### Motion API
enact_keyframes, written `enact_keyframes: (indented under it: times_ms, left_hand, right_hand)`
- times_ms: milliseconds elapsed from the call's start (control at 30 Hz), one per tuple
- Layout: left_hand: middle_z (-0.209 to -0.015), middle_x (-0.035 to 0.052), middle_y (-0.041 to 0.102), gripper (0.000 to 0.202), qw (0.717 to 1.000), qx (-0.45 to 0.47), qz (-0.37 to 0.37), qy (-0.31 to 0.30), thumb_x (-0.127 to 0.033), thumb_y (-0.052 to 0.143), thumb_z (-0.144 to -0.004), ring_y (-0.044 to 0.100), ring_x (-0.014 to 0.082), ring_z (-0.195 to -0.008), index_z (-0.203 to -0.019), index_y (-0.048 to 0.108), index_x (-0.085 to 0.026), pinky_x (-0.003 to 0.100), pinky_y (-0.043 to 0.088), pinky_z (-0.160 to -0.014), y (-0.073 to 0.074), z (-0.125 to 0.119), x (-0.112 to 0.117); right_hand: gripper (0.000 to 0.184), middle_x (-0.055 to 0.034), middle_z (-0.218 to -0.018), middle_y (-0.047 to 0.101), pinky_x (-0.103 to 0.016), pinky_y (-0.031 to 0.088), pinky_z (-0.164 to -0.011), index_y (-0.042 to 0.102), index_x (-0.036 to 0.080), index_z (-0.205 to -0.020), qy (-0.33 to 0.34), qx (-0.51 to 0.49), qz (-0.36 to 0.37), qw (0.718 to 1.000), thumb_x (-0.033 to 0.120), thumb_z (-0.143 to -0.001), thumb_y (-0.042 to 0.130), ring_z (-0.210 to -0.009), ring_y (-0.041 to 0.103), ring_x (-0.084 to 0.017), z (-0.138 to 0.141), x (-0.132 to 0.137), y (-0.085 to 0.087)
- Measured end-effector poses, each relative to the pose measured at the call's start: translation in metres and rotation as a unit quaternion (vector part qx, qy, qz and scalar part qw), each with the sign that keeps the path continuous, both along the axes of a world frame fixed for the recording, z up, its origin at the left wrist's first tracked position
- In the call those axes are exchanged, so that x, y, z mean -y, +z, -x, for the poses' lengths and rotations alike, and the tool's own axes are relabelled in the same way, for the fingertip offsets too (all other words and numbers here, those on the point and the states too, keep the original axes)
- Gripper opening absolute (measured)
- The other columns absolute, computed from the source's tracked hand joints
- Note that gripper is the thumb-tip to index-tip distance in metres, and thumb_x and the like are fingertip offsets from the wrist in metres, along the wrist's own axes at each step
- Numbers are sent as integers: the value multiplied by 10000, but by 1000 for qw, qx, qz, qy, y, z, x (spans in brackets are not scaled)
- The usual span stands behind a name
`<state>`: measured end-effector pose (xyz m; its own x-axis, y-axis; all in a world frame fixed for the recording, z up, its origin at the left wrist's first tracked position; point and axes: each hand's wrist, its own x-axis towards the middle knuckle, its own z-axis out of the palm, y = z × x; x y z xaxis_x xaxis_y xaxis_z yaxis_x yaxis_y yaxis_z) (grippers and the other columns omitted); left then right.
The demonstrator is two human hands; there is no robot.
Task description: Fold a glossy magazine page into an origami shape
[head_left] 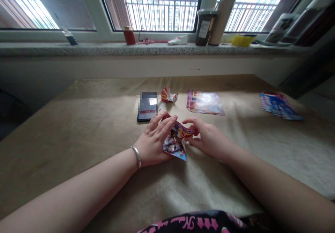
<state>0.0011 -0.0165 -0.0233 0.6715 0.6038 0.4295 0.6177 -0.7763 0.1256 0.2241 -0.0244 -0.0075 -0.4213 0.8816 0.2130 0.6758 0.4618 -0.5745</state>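
A small colourful printed sheet of paper (175,143), creased and partly raised, lies between my two hands at the middle of the table. My left hand (154,140), with a silver bangle at the wrist, holds its left side, with fairly straight fingers over it and the thumb mostly hidden. At the upper right corner, my right hand (205,135) pinches the paper between thumb and fingers, and that corner bends up. Just beyond stands a folded red-and-white paper piece (169,95) with pointed tips. A phone (148,107) lies beyond my left hand.
A stack of printed sheets (205,103) lies beyond my right hand. More blue-and-red sheets (280,105) are fanned at the far right. The table (91,131) has a tan cover. Behind it, the windowsill (104,49) carries a dark jar (206,28), a red container (129,36) and a yellow item (242,40).
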Motion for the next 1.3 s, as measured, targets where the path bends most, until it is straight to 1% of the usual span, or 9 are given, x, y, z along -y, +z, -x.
enact_keyframes:
  times_ms: [133, 267, 333, 433, 533, 800, 1033, 1167, 1300]
  left_hand:
    - [-1291, 129, 412, 957, 1000, 12, -6, 2, -511, 626, -730, 252, 324, -1341, -1456, 81, -209, 492, 169, -1143, -1, 0, -1]
    - [-1193, 111, 450, 876, 1000, 12, 17, 16, -532, 630, -726, 424, 281, -1204, -1427, 198, -235, 513, 166, -1134, -1, 0, -2]
    - [-1168, 104, 463, 806, 1000, 10, 20, 20, -536, 625, -733, 452, 271, -1152, -1398, 275, -242, 515, 194, -1120, 1, 0, -1]
    - [-1145, 98, 509, 737, 1000, 8, 21, 10, -517, 619, -745, 457, 268, -1109, -1364, 350, -221, 485, 262, -1085, 3, 0, -1]
    - [-1120, 87, 581, 724, 999, 18, 34, 5, -523, 610, -758, 469, 266, -1069, -1355, 365, -196, 456, 321, -1032, 6, 0, -1]
    - [-1028, 45, 646, 424, 998, 38, 37, -14, -440, 628, -774, 547, 226, -1023, -1127, 561, -215, 450, 280, -1049, 11, -2, -3]
    - [-995, 16, 661, 225, 995, 73, 63, -25, -371, 622, -801, 578, 194, -977, -981, 602, -238, 446, 240, -1068, 12, -4, -4]
    - [-974, 26, 656, 208, 993, 98, 63, -31, -356, 627, -801, 584, 191, -945, -949, 592, -214, 437, 288, -1039, 9, -4, -7]
    - [-960, 38, 647, 189, 989, 120, 75, -48, -315, 595, -822, 586, 194, -933, -962, 582, -190, 437, 312, -1021, 8, -3, -9]
  right_hand:
    - [423, -15, -880, 710, -263, 474, -688, 507, 224, -1139, -17, -8, 5, 1000, 172, -739, 632, -765, 653, -154, 2, 1, 2]
    - [167, 10, -783, 691, -232, 457, -642, 629, 224, -923, -8, -21, 16, 1000, 213, -757, 636, -700, 617, -126, 2, 2, 6]
    - [79, 2, -764, 683, -220, 443, -606, 668, 219, -841, 13, -20, 12, 1000, 240, -786, 614, -684, 599, -121, 1, 2, 7]
    - [113, -20, -785, 688, -219, 438, -588, 696, 208, -835, 37, -23, 5, 999, 253, -814, 595, -697, 602, -127, 1, 3, 9]
    - [129, -30, -816, 697, -238, 464, -659, 703, 203, -835, 64, -31, -2, 997, 258, -831, 586, -738, 619, -134, 2, 4, 9]
    - [176, -44, -889, 707, -245, 479, -706, 695, 193, -844, 98, -55, -40, 993, 227, -863, 523, -800, 634, -139, 3, 3, 6]
    - [298, -56, -903, 684, -271, 469, -726, 663, 181, -924, 124, -48, -60, 989, 297, -937, 389, -828, 617, -151, 1, 4, 7]
    - [218, -25, -907, 659, -252, 479, -654, 621, 221, -1025, 91, -47, -45, 994, 324, -841, 569, -756, 598, -132, 2, 5, 4]
    - [138, -15, -888, 638, -228, 493, -639, 621, 205, -927, 62, -81, -21, 995, 239, -793, 624, -743, 603, -109, 6, 4, 1]
